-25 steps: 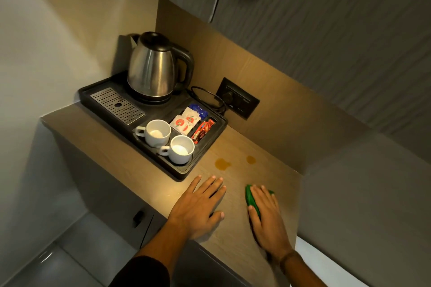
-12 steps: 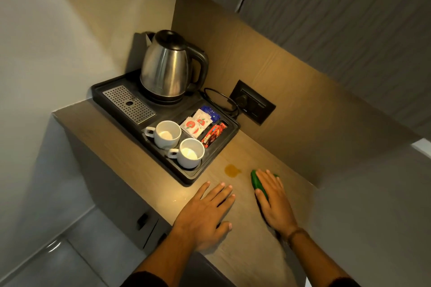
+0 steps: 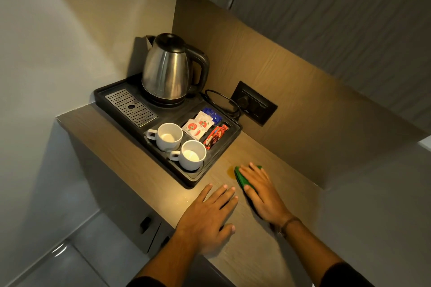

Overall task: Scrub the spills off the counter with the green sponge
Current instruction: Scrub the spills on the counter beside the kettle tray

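Sponge has slid forward onto the spills — one brown patch now covered!

Nearest, the left hand [image 3: 208,215] lies flat, fingers spread, bracing on the counter [image 3: 144,177]. Just beyond, the right hand [image 3: 261,190] presses the green sponge [image 3: 240,177] down under flattened fingers. A sliver of brown spill [image 3: 230,171] peeks out beside the black tray [image 3: 186,177]; whether anything underneath is clean, I can't tell.
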Tool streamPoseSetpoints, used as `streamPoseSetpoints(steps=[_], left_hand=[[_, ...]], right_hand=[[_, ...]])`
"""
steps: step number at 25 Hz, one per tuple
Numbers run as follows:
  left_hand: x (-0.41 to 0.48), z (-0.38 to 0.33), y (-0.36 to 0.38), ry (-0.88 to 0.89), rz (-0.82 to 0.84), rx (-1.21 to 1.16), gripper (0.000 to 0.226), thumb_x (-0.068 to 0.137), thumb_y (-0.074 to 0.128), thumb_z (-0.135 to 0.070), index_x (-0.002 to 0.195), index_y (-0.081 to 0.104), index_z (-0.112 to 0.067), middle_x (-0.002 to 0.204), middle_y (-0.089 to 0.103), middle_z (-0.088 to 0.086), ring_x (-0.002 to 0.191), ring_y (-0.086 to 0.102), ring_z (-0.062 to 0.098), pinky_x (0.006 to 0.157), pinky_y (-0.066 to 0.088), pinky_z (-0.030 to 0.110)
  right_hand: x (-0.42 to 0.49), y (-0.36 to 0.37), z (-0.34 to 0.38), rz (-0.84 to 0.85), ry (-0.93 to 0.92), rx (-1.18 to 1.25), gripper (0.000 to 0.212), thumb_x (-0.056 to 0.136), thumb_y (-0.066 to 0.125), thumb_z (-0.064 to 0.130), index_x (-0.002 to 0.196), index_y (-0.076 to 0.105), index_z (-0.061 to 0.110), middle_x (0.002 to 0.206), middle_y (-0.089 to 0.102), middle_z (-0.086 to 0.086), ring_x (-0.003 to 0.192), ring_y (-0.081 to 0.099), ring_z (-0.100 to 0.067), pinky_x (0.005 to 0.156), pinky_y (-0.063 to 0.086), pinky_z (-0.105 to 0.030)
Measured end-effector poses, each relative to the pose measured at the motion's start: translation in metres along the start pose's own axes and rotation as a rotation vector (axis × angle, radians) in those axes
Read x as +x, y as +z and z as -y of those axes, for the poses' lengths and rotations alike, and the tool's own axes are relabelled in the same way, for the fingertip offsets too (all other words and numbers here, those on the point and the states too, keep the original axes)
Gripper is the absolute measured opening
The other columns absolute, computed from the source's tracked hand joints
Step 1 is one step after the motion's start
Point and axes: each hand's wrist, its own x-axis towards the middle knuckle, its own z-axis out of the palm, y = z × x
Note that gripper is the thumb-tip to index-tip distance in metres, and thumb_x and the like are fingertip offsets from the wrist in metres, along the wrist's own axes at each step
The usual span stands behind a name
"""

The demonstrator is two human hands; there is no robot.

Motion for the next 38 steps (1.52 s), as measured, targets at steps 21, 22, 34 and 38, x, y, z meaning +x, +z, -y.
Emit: streamPoseSetpoints(steps=[21, 22, 34, 38], left_hand=[[-0.004, -0.003, 0.000, -0.012, -0.017, 0.020, 0.071, 0.105, 0.033, -0.057, 0.163, 0.015, -0.021, 0.175, 0.006, 0.001, 0.159, -0.003, 0.018, 0.128, -0.002, 0.051], [-0.004, -0.003, 0.001, -0.011, -0.017, 0.022, 0.071, 0.105, 0.033, -0.057, 0.163, 0.014, -0.021, 0.175, 0.006, 0.001, 0.159, -0.003, 0.018, 0.128, -0.002, 0.051], [-0.004, 0.000, 0.006, 0.001, -0.060, 0.026, 0.070, 0.105, 0.031, -0.058, 0.163, 0.019, -0.021, 0.174, 0.013, 0.002, 0.159, 0.002, 0.018, 0.128, 0.000, 0.050], [-0.005, 0.003, 0.008, 0.007, -0.056, 0.019, 0.071, 0.104, 0.028, -0.060, 0.163, 0.015, -0.023, 0.175, 0.012, 0.001, 0.158, -0.001, 0.017, 0.127, -0.002, 0.049]], right_hand=[[0.046, -0.009, 0.014, 0.083, -0.053, 0.043, 0.049, 0.109, 0.040, 0.027, 0.157, 0.037, 0.028, 0.165, 0.037, 0.004, 0.158, 0.012, -0.019, 0.128, 0.007, -0.053], [0.036, -0.006, 0.013, 0.101, -0.099, 0.031, 0.050, 0.109, 0.039, 0.030, 0.158, 0.035, 0.030, 0.166, 0.035, 0.007, 0.159, 0.011, -0.017, 0.129, 0.003, -0.047], [-0.005, -0.002, 0.008, 0.041, -0.025, -0.019, 0.049, 0.110, 0.040, 0.033, 0.159, 0.032, 0.033, 0.167, 0.032, 0.009, 0.159, 0.012, -0.016, 0.129, 0.003, -0.042], [-0.082, -0.020, -0.020, -0.022, 0.108, -0.017, 0.049, 0.110, 0.038, 0.038, 0.159, 0.031, 0.036, 0.168, 0.028, 0.014, 0.159, 0.011, -0.015, 0.129, 0.007, -0.043]])
